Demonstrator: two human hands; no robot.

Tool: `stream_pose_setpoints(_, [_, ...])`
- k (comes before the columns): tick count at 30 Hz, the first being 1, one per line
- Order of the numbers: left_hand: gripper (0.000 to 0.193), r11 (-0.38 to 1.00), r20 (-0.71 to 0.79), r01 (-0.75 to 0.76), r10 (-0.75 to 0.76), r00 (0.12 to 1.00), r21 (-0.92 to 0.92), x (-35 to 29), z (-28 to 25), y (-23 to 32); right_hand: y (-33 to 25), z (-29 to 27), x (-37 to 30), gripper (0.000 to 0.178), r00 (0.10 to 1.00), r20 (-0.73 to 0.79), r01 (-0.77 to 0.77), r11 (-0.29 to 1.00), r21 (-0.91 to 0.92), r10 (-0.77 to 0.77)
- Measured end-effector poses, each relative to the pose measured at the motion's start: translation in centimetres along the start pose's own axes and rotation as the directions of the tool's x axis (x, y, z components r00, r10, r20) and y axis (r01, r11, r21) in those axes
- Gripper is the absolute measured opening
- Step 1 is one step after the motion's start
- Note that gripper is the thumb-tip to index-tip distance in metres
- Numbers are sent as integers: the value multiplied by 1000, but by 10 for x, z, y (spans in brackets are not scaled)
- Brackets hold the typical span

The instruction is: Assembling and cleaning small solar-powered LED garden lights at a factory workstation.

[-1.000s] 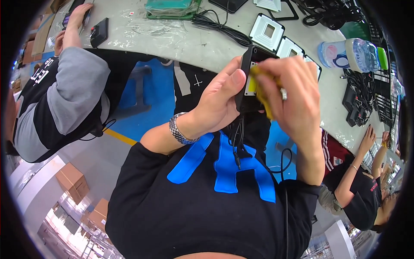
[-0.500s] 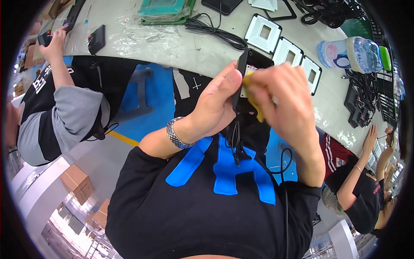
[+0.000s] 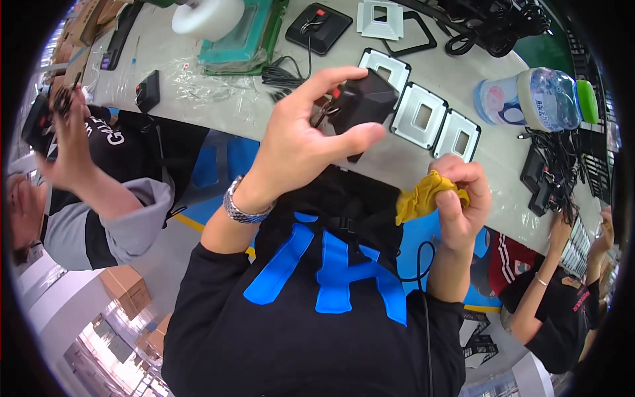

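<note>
My left hand (image 3: 291, 142), with a metal watch on its wrist, grips a black box-shaped device housing (image 3: 367, 102) above the table edge. Red and metal bits show between the housing and my palm; its front is turned away. Lower on the right, my right hand (image 3: 468, 198) pinches a crumpled yellow cloth (image 3: 423, 197), apart from the housing. Just beyond the housing, three silver-white frames with black rims lie in a row, the middle frame (image 3: 405, 118) closest to it. A similar black device (image 3: 311, 41) with a cable rests farther back.
A clear plastic bottle (image 3: 542, 99) with a green cap lies at the right, above bundled black cables (image 3: 562, 165). A teal tray (image 3: 248, 33) and a white round object (image 3: 206, 20) are at the back. Co-workers' arms reach in at left (image 3: 109, 192) and right (image 3: 539, 288).
My right hand has drawn the yellow cloth out of the housing, down and to the right. My left hand has raised and turned the housing away. A white round object has appeared at the back.
</note>
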State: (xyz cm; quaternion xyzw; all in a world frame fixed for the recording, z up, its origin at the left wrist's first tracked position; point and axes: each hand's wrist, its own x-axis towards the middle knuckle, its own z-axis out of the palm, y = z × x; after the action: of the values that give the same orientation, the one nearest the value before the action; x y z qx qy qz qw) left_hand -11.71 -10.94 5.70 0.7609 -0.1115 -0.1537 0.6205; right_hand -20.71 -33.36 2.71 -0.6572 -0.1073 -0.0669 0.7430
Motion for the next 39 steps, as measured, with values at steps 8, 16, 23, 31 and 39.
stream_pose_setpoints(8, [46,453,-105,-71,350,931,889,55,41,-3,20,-31,-30,21,979,-161,-121,992,18,123])
stream_pose_setpoints(16, [48,209,-76,3,341,937,978,65,68,-8,38,-51,-31,24,989,-119,91,996,5,-90])
stream_pose_setpoints(23, [46,225,-102,25,335,937,974,61,76,-9,38,-55,-32,24,989,-108,108,994,21,-106])
stream_pose_setpoints(31, [47,214,-54,-30,378,924,976,57,75,-15,39,-54,-32,26,987,-115,116,993,22,-112])
stream_pose_setpoints(39, [44,193,-69,-6,378,923,981,62,74,-15,39,-53,-31,26,989,-109,102,995,-9,-102])
